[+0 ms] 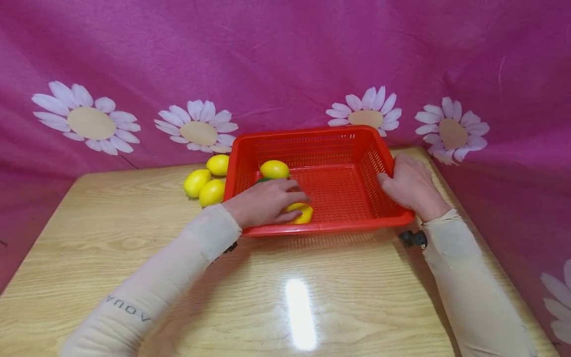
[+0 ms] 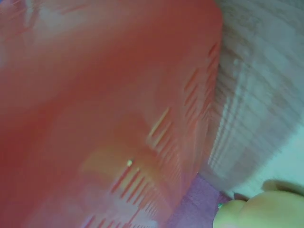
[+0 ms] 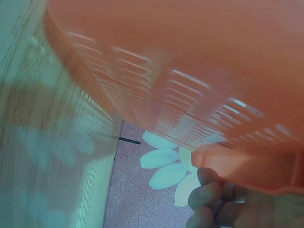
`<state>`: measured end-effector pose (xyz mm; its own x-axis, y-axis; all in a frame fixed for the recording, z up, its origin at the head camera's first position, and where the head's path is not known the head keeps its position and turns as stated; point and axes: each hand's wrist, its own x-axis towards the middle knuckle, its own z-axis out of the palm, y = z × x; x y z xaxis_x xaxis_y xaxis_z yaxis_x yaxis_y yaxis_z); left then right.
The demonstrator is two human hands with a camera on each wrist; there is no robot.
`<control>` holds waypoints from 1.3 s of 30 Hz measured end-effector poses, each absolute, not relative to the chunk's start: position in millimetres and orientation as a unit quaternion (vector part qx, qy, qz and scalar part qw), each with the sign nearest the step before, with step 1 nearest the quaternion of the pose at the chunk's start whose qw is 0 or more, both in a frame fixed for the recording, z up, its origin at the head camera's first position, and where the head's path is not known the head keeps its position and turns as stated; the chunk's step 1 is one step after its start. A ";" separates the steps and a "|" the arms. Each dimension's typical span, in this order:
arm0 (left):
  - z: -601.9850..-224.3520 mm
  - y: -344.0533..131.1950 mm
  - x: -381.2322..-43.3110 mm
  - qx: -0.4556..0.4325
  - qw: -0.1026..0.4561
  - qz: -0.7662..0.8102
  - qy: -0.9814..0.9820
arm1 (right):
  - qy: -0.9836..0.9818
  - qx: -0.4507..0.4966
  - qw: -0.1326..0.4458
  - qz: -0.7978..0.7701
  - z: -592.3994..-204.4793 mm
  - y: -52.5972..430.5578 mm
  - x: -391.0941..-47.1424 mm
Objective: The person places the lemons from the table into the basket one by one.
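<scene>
A red plastic basket [image 1: 308, 229] with slotted walls stands on the wooden table. My left hand [image 1: 267, 201] reaches over its near left side, fingers curled over a yellow lemon [image 1: 304, 213] by the front wall. Behind that hand, a second lemon [image 1: 274, 169] lies inside, with a dark green thing [image 1: 264, 180] mostly hidden beneath the hand. On the basket's right side, my right hand [image 1: 412, 186] grips the rim, thumb on the inner side. The right wrist view shows its fingers [image 3: 206, 194] curled under the rim.
Three more lemons [image 1: 198, 183] sit together on the table [image 1: 134, 223], close against the basket's left wall. A purple cloth [image 1: 285, 64] with white flowers hangs behind the table and along its right side.
</scene>
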<state>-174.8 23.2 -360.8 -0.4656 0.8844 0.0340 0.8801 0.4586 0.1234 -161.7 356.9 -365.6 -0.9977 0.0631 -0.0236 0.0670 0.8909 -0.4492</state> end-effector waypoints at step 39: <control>-330.9 -71.1 -174.8 0.406 -0.119 0.080 0.903 | 0.973 0.037 0.018 -0.228 -366.1 357.5 -161.6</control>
